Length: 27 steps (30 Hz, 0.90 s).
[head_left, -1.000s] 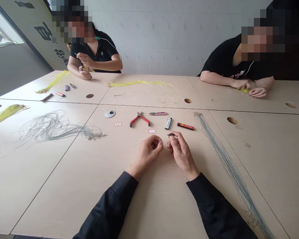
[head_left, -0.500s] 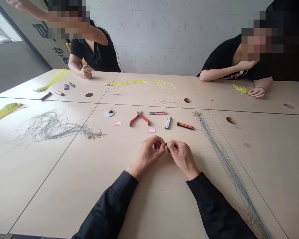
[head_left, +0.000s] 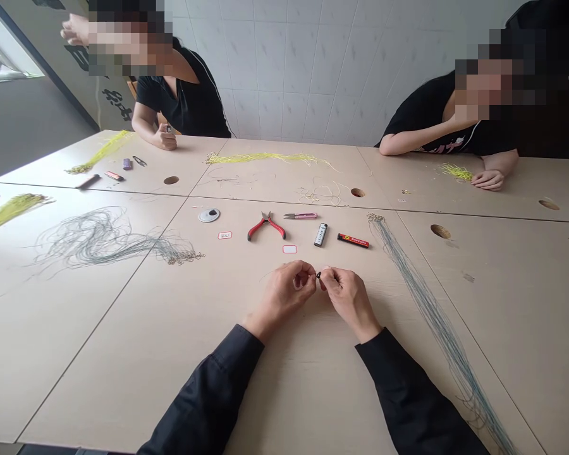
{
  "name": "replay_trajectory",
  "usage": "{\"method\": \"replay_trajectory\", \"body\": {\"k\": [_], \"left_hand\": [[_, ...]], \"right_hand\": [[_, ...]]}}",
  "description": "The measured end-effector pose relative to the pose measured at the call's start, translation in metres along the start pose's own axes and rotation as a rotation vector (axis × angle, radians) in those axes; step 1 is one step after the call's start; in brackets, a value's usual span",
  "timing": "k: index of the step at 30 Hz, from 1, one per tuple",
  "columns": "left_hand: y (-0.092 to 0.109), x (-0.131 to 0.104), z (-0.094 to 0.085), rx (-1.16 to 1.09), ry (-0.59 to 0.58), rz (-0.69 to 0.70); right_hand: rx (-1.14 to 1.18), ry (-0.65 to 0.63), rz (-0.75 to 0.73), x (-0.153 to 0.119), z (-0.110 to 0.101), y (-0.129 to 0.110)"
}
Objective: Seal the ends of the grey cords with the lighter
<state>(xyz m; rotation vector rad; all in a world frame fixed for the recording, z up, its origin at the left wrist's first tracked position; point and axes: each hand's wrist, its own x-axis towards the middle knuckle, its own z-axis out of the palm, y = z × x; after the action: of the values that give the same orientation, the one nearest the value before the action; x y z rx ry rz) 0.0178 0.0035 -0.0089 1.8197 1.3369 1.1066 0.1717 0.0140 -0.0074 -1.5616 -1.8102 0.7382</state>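
Note:
My left hand (head_left: 291,282) is closed in a pinch, thumb and forefinger making a ring. A faint thin cord (head_left: 266,276) sticks out on its left side. Fingertip to fingertip with it, my right hand (head_left: 346,294) pinches a small dark piece (head_left: 318,275), perhaps a loop or clasp; it is too small to tell. Both hands hover low over or rest on the table. Just beyond them lie a white lighter (head_left: 320,234), a black-and-red lighter (head_left: 353,241), red-handled pliers (head_left: 266,226) and pink thread snips (head_left: 301,216).
Bundles of grey-green cord lie to the right (head_left: 431,303) and left (head_left: 104,237). A silvery disc (head_left: 209,215) and red-edged labels (head_left: 289,249) sit near the pliers. Across the table (head_left: 123,379), two people in black sit beside yellow cords (head_left: 265,156). Round holes (head_left: 440,231) pierce the tabletop.
My hands stay pinched together, with only a slight shift; a little more of the dark piece shows. The left co-worker's raised hand has come down and inward.

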Motion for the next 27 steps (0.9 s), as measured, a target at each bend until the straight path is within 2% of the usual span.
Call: {"method": "replay_trajectory", "body": {"k": [4, 9, 17, 20, 23, 25, 27], "left_hand": [[0.003, 0.0, -0.002, 0.004, -0.024, -0.02], [-0.002, 0.002, 0.0, -0.012, -0.006, -0.051], [-0.009, 0.004, 0.003, 0.012, -0.015, -0.049], [-0.012, 0.005, 0.002, 0.029, -0.04, -0.025], [-0.012, 0.005, 0.001, 0.073, -0.05, 0.013], [-0.011, 0.005, 0.0, 0.08, -0.049, 0.026], [-0.009, 0.006, -0.001, 0.056, -0.047, 0.045]], "right_hand": [[0.172, 0.019, -0.007, -0.001, 0.002, 0.001], [0.346, -0.03, -0.072, -0.002, 0.0, -0.003], [0.359, -0.001, -0.095, -0.001, 0.004, 0.0], [0.379, 0.055, -0.075, 0.002, -0.003, 0.001], [0.433, 0.263, 0.003, 0.004, -0.034, 0.0], [0.49, 0.489, 0.025, 0.003, -0.072, -0.003], [0.542, 0.699, -0.03, -0.003, -0.12, -0.012]]}}
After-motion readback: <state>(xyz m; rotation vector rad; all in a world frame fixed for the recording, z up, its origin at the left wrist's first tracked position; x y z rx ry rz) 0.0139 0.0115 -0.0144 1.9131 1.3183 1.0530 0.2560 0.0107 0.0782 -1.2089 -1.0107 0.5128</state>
